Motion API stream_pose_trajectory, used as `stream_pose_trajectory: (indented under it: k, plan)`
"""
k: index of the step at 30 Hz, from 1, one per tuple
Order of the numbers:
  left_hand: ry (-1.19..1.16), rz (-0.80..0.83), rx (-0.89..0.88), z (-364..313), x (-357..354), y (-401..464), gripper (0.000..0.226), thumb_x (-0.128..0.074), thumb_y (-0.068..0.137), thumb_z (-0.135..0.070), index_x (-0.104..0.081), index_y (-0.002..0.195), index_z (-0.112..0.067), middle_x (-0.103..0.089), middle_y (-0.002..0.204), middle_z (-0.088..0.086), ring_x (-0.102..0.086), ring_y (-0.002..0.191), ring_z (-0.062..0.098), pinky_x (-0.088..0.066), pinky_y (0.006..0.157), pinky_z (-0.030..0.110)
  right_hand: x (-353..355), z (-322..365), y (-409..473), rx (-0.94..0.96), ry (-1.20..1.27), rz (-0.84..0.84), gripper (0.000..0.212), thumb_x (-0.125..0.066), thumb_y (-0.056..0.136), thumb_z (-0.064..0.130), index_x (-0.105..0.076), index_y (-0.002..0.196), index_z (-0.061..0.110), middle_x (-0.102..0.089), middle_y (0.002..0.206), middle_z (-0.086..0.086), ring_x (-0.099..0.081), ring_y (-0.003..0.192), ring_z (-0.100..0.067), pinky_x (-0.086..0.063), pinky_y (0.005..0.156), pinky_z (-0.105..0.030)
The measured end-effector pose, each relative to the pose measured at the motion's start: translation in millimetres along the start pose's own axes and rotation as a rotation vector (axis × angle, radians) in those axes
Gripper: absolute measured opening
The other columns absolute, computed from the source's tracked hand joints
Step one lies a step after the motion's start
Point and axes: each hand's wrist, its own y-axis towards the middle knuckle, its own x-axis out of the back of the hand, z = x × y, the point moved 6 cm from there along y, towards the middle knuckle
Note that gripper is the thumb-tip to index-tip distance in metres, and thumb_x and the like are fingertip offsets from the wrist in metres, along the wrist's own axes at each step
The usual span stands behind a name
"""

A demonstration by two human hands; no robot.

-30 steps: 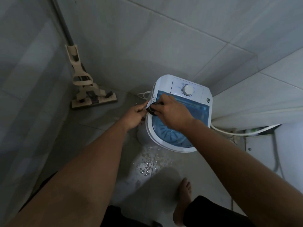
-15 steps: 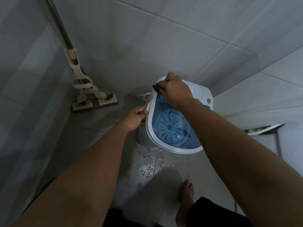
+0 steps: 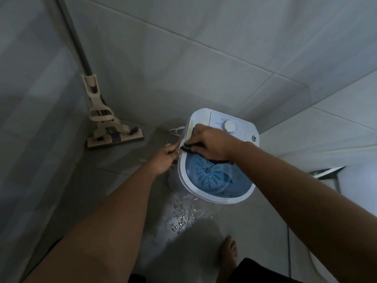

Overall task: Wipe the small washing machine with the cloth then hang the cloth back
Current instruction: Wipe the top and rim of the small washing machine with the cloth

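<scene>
Grey tiled walls (image 3: 204, 58), dim light. Wet tiled floor (image 3: 122, 160). Beige mop (image 3: 106, 127) in corner.

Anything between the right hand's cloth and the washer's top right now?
Nothing visible. The right hand presses the dark cloth straight onto the washing machine at its left rim, by the blue lid. The left hand steadies that rim from outside.

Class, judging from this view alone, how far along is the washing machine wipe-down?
Midway. The right hand presses the dark cloth on the washing machine lid's left edge; the left hand steadies its side. Specks remain on the blue lid. Hanging the cloth is not yet done.
</scene>
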Motion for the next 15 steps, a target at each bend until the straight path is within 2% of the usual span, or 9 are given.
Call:
stream_pose_trajectory:
  k: [4,7,9,12,14,15]
  plan:
    - [0.053,0.017,0.007,2,2,1,0.044,-0.052,0.103,-0.032,-0.048,0.142,-0.050,-0.052,0.149,0.000,-0.064,0.115,0.024,-0.054,0.097,0.045,41,-48,34,-0.316,-0.019,-0.344,0.033,-0.060,0.098,0.028,-0.068,0.130,0.023,-0.056,0.117,-0.015,-0.058,0.104,-0.033,-0.053,0.085,-0.042]
    - [0.044,0.012,0.000,1,3,1,0.044,-0.052,0.103,-0.029,-0.047,0.141,-0.051,-0.054,0.147,-0.001,-0.065,0.114,0.024,-0.053,0.099,0.047,18,-57,42,-0.457,-0.131,-0.264,0.029,-0.057,0.098,0.025,-0.069,0.124,0.020,-0.050,0.121,-0.016,-0.054,0.108,-0.038,-0.054,0.080,-0.043]
    - [0.024,0.017,0.006,1,1,2,0.045,-0.051,0.104,-0.026,-0.046,0.142,-0.049,-0.062,0.136,0.000,-0.066,0.112,0.025,-0.051,0.101,0.050,3,-47,38,-0.407,-0.158,-0.237,0.027,-0.058,0.097,0.025,-0.069,0.121,0.019,-0.049,0.119,-0.015,-0.053,0.106,-0.039,-0.054,0.078,-0.045]
    - [-0.011,-0.005,0.018,4,0,3,0.040,-0.052,0.104,-0.022,-0.053,0.140,-0.039,-0.068,0.126,0.007,-0.068,0.105,0.027,-0.052,0.098,0.048,-7,-19,29,-0.150,-0.121,-0.085,0.030,-0.058,0.097,0.033,-0.069,0.123,0.025,-0.053,0.112,-0.012,-0.057,0.101,-0.035,-0.054,0.080,-0.045]
    - [-0.007,-0.008,0.017,6,0,4,0.032,-0.053,0.103,-0.022,-0.059,0.129,-0.039,-0.070,0.122,0.011,-0.068,0.109,0.035,-0.052,0.098,0.053,-2,-9,22,0.007,-0.105,0.047,0.032,-0.058,0.096,0.034,-0.069,0.126,0.027,-0.056,0.112,-0.010,-0.060,0.103,-0.029,-0.053,0.083,-0.042]
    - [-0.004,-0.007,0.018,6,-1,4,0.034,-0.053,0.103,-0.023,-0.057,0.130,-0.043,-0.070,0.123,0.010,-0.067,0.111,0.036,-0.052,0.099,0.054,6,-12,21,0.018,-0.124,0.032,0.033,-0.058,0.097,0.035,-0.068,0.128,0.028,-0.057,0.113,-0.009,-0.060,0.104,-0.027,-0.053,0.082,-0.041]
